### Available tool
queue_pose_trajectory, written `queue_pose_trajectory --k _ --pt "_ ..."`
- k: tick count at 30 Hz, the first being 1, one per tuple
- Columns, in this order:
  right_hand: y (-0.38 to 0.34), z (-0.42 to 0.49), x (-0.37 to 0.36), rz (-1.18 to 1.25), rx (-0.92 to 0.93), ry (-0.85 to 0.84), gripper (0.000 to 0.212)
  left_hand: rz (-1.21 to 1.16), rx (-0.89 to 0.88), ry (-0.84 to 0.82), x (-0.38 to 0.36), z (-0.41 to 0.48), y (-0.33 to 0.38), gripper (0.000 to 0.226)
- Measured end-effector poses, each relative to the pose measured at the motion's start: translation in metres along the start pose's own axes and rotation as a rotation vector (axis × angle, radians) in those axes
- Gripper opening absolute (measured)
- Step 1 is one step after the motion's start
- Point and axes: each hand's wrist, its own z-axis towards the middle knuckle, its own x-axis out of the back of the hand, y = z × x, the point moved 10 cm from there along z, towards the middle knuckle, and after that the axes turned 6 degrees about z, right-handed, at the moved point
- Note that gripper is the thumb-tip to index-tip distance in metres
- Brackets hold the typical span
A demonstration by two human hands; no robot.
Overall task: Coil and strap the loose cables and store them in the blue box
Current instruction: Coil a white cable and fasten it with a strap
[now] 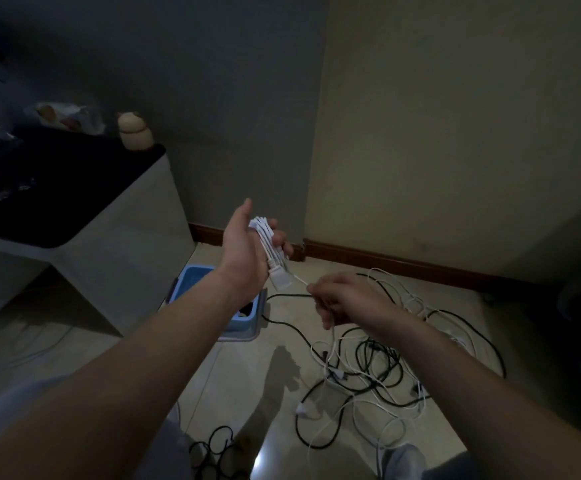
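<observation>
My left hand [247, 244] is raised with a white cable coil [271, 247] wound around its fingers, thumb up. From the coil's lower end a white strand runs to my right hand [344, 299], which pinches the strand between its curled fingers. The rest of that white cable drops from the right hand to the floor. A tangle of black and white loose cables [379, 372] lies on the tiles under my right arm. The blue box [192, 282] stands on the floor behind my left forearm, which hides most of the box.
A white cabinet with a dark top [84, 202] stands to the left, holding a small beige jar [135, 131] and bags. Another black cable loop [218, 448] lies near my knees. Walls with a brown skirting board [403, 265] close the far side.
</observation>
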Motion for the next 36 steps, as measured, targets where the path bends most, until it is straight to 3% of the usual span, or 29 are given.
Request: queue_pose_trajectory --k 7,13,17,22,26,32,36 --pt "-0.011 -0.008 -0.022 0.033 0.056 -0.156 0.025 0.260 -0.121 0.073 0.004 0.004 0.010 0.051" --pt "-0.037 -0.009 -0.006 0.088 0.234 -0.036 0.023 0.738 -0.160 -0.008 -0.012 -0.001 -0.003 0.056" --pt "-0.044 -0.010 0.017 0.064 0.336 0.116 0.019 1.210 -0.138 -0.185 -0.023 -0.011 -0.025 0.084" --pt "-0.044 -0.012 0.058 -0.079 0.381 0.434 0.014 1.004 0.020 -0.242 -0.033 -0.016 -0.034 0.052" --pt "-0.037 -0.014 0.084 -0.097 0.325 0.600 0.036 0.967 0.016 -0.242 -0.043 -0.021 -0.027 0.039" --pt "-0.039 -0.008 0.075 -0.101 0.341 0.479 0.026 0.687 0.088 -0.314 -0.048 -0.027 -0.029 0.042" --pt "-0.026 -0.005 0.080 -0.100 0.256 0.463 0.032 0.403 0.171 -0.370 -0.051 -0.028 -0.028 0.045"
